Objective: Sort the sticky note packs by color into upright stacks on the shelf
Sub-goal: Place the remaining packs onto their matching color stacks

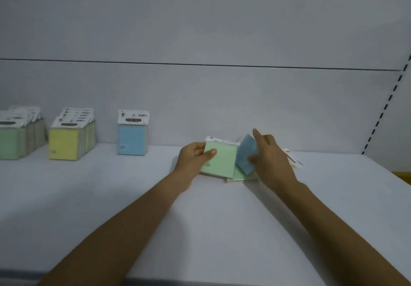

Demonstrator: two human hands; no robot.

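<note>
On a white shelf (89, 196) against a plain pale back wall, three sorted groups stand upright at the far left. From left to right they are a green stack (13, 141), a yellow stack (64, 143), and a standing blue pack (132, 137) alone with its white header card on top.

Right of centre, two bare forearms reach in from the near edge to a small loose pile (241, 177) lying flat. The left hand (192, 156) holds a green pack (219, 160) by its left edge, thumb on its face and fingers (198, 146) curled behind it. The pack is tilted up off the pile.

The right hand (271, 159) pinches a loose blue pack (245, 154) just beside the green one. Its thumb is on the pack's face and its index finger points up and away. How the other fingers lie behind the pack cannot be seen. Beyond this hand, another pack (293, 160) lies flat, mostly hidden.

The step in hand appears to be picking packs out of the pile, one colour per hand. Next, each pack likely needs carrying left to its match. The green one has the longest trip, to the far-left stack, while the blue one goes beside the lone blue pack. Each must be set on its lower edge, header up and leaning on its neighbours, so it does not topple.
</note>
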